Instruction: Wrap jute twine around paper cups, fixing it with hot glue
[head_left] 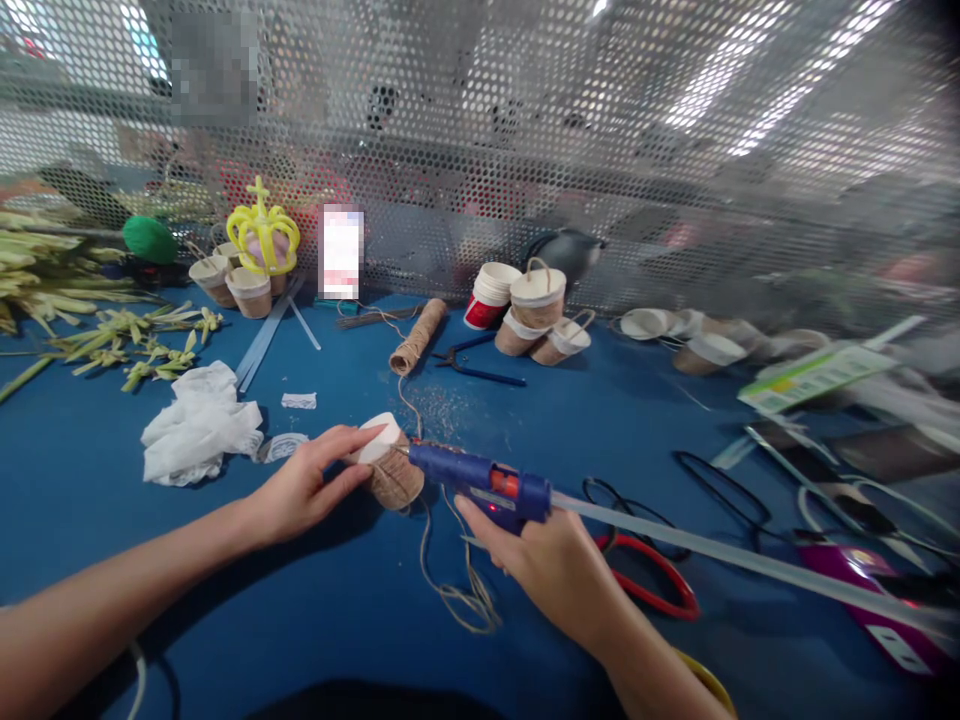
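My left hand (311, 480) holds a small cup (396, 480) on its side, fingers on its white end and thumb at its edge. Brown twine wraps the cup's side. In my right hand (536, 550) is a blue hot glue gun (480, 478) with a long clear glue stick out of its back; its nozzle points left at the cup, at or very near the twine. Loose twine (457, 590) trails below the cup, and a strand runs up towards a twine roll (418, 337).
White cloth (199, 425) and dried husk pieces (142, 340) lie left. Finished cups (538, 300), pliers (480, 373) and a yellow crown (262, 235) stand or lie further back. Red-handled scissors (652, 580), black cords and a purple power strip (870, 600) are at right. Perforated metal screens the back.
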